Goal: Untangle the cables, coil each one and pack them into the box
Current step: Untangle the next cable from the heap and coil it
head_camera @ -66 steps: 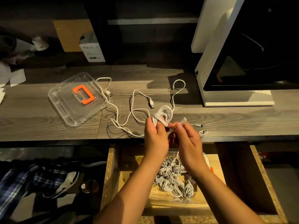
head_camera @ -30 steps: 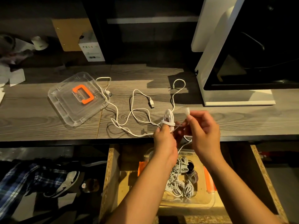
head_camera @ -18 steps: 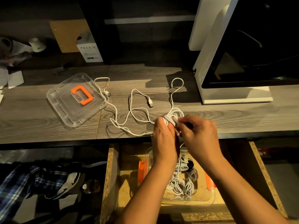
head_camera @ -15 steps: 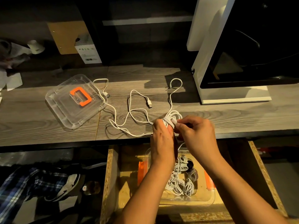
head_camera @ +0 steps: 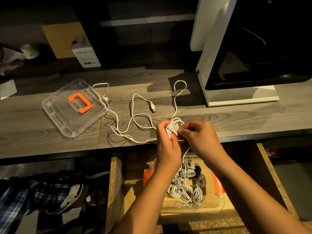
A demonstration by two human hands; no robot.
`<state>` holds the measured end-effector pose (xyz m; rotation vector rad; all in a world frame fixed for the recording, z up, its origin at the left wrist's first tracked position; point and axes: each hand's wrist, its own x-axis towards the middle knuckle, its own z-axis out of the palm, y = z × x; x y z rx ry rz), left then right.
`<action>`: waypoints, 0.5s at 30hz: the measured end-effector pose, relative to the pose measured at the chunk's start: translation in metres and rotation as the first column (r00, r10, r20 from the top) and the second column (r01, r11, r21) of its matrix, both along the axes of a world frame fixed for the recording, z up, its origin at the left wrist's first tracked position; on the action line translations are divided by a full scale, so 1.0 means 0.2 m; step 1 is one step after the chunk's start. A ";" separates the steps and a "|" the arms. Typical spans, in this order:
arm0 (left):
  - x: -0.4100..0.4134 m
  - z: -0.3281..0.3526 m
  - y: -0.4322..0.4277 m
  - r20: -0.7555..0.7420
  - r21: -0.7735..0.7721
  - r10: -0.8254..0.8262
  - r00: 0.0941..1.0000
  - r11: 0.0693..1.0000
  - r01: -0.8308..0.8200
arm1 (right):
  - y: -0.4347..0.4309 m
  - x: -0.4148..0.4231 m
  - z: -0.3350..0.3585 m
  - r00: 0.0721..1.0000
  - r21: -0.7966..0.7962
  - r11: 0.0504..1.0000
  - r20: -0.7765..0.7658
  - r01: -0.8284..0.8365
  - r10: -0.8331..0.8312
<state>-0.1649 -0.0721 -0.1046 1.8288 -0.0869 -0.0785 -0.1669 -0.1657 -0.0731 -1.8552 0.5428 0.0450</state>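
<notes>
I see the left hand point(head_camera: 166, 141) gripping a white coil point(head_camera: 175, 125), the right hand point(head_camera: 200, 137) pinching it; the near box point(head_camera: 217, 206) holds coiled cables point(head_camera: 184, 188).

The desktop point(head_camera: 50, 141) has a matt grey wood-grain finish; whether the grain is real or printed cannot be told. The lid point(head_camera: 64, 119) lying on it is clear, glossy plastic with an opaque orange plastic handle point(head_camera: 80, 102). The loose cable point(head_camera: 132, 108) and the coiled cable point(head_camera: 172, 128) have smooth white plastic sheathing with a dull sheen, and the USB plug point(head_camera: 153, 109) ends in bare, shiny metal. The drawer point(head_camera: 114, 183) shows raw, rough chipboard edges. The box point(head_camera: 219, 203) inside it is clear plastic with orange plastic clips point(head_camera: 217, 184). The machine casing point(head_camera: 207, 65) is smooth and white, and its window point(head_camera: 270, 48) is dark and glossy. The brown cardboard point(head_camera: 62, 39) looks matt. The plaid fabric point(head_camera: 20, 196) is soft woven cloth.
</notes>
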 end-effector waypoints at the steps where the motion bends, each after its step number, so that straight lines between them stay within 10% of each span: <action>1: 0.00 -0.01 0.00 0.041 0.047 -0.018 0.999 0.999 0.016 | 0.00 0.01 0.00 1.000 -0.013 1.000 -0.002 0.007 -0.007; 15: 0.04 -0.11 0.05 0.290 0.427 -0.333 0.897 0.884 0.190 | 0.02 -0.01 -0.04 0.976 0.364 0.906 -0.120 0.216 -0.184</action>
